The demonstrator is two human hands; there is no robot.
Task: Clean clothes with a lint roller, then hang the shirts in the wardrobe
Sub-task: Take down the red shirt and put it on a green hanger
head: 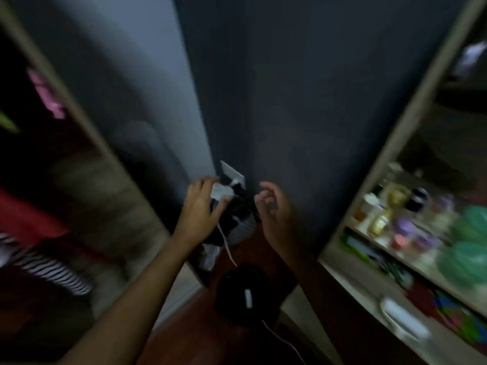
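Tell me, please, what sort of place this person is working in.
Probably a dim bedroom corner at home: an open wardrobe on the left holds clothes, including a striped garment; open shelves on the right carry jars and bottles; a wall socket sits in the dark corner.

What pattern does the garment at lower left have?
Black-and-white stripes on that garment, blurred; head view.

We are reaching our left hand point(201, 204) to the socket point(233, 175), pinching a white plug point(220, 192) just below it. We are holding our right hand point(274, 209) just right of the socket, fingers loosely curled.
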